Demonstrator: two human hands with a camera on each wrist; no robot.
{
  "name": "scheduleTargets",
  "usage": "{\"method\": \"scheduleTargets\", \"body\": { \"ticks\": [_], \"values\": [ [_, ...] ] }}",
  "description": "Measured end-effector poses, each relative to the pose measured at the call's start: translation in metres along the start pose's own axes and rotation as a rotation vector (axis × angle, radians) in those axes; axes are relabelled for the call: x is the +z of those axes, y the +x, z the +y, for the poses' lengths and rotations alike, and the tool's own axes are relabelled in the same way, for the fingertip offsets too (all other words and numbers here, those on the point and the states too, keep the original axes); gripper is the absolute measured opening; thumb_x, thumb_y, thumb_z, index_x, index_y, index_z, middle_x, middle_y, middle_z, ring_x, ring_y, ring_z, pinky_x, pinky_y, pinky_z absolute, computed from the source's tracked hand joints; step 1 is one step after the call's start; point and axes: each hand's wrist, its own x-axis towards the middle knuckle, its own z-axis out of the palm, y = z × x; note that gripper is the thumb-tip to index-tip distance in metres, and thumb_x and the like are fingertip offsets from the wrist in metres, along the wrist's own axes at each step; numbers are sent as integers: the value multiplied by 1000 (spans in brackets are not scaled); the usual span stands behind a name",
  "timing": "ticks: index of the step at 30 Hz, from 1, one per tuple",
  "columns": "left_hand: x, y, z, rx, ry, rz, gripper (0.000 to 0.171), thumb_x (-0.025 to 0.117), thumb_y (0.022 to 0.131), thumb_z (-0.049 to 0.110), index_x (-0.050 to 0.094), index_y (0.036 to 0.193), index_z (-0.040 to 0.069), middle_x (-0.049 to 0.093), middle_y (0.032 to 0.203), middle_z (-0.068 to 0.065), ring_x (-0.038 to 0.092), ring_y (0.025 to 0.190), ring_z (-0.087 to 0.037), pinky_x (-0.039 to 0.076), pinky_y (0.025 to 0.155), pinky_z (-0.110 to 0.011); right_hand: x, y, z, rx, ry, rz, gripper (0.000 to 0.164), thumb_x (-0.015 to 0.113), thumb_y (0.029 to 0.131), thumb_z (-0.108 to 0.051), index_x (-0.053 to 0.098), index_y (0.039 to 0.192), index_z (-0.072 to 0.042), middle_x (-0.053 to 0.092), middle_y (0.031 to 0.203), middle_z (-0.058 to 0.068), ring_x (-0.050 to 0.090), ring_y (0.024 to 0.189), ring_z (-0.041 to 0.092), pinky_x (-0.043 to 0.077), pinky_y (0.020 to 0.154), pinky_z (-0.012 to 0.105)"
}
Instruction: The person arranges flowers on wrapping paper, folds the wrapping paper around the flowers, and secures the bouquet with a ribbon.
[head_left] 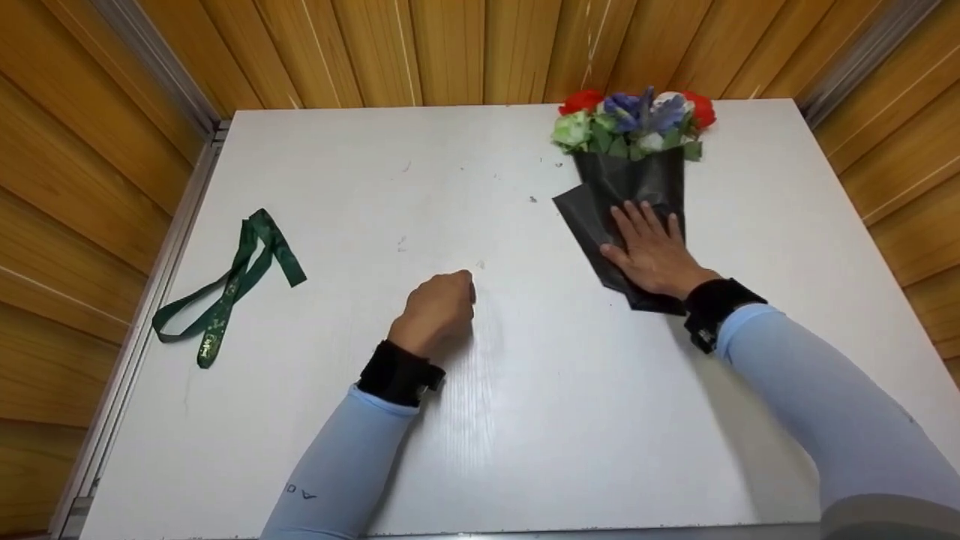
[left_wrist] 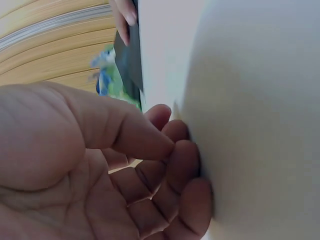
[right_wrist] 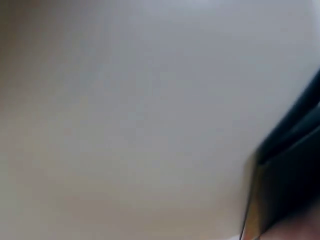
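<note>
A bouquet of artificial-looking flowers in red, blue-purple, white and pale green lies at the table's far right. Black wrapping paper surrounds its lower part, with one folded flap sticking out to the left. My right hand rests flat on that paper, fingers spread. Near mid-table, my left hand rests on the surface with loosely curled fingers; in the left wrist view the thumb meets the fingertips and nothing is between them. Only a dark edge of the wrapping paper shows in the right wrist view.
A dark green ribbon with gold print lies looped on the left side of the white table. Wood-patterned panels stand along the back and both sides, with a metal rail at the left.
</note>
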Motion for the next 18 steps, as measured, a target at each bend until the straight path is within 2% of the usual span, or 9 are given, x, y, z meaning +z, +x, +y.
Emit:
{"method": "scheduleTargets", "body": {
  "ticks": [5, 18],
  "values": [
    [2, -3, -3, 10, 11, 10, 17, 56, 101, 1, 69, 111, 4, 73, 106, -13, 71, 97, -31, 60, 79, -46, -8, -6, 28, 23, 5, -3, 84, 27, 111, -63, 0, 171, -10, -2, 177, 21, -9, 162, 44, -10, 123, 72],
    [0, -10, -5, 25, 18, 4, 19, 54, 100, -2, 65, 113, 5, 68, 105, -11, 66, 94, -27, 56, 77, -41, -14, -4, 41, -2, 36, -42, 86, 30, 110, -64, -2, 171, -11, -7, 177, 19, -14, 163, 40, -14, 124, 68]
  ]
}}
